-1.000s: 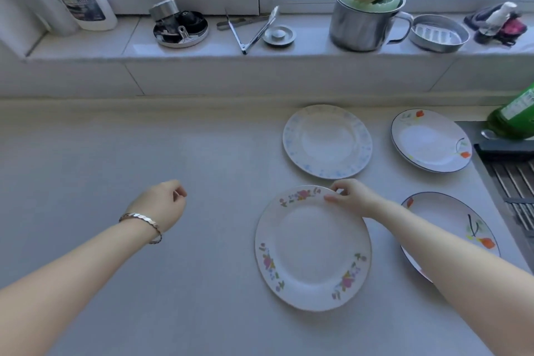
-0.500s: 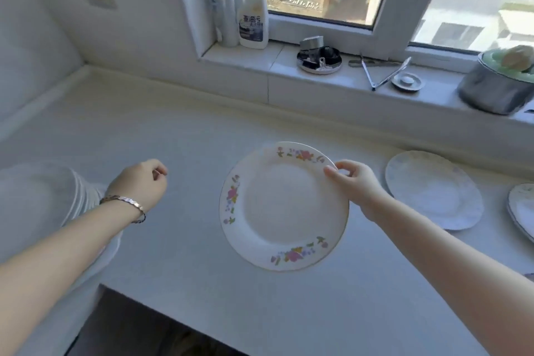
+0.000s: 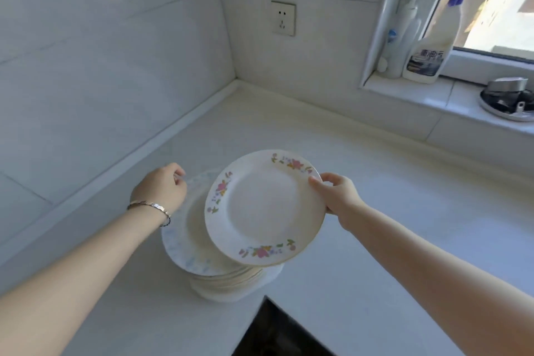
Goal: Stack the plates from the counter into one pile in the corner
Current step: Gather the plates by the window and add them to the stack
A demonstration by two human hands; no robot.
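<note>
Right hand [image 3: 335,196] pinches the right rim of a round white plate with pink flower sprigs [image 3: 263,208], thumb on top, fingers under. The plate is in the air, tilted toward the viewer, just above the pile of white plates [image 3: 228,277]. The pile sits on the pale counter [image 3: 375,182] near its front edge, left of centre, short of the far wall corner. Left hand [image 3: 161,188] is loosely curled with fingertips at the far-left rim of the pile's top blue-patterned plate [image 3: 180,246]; cannot tell if it actually grips.

To do it well, I'd say: level the plate first, centre it over the top one, lower the near edge to touch, then let the rest down. Left hand steadies the pile. Release only once it's seated.
</note>
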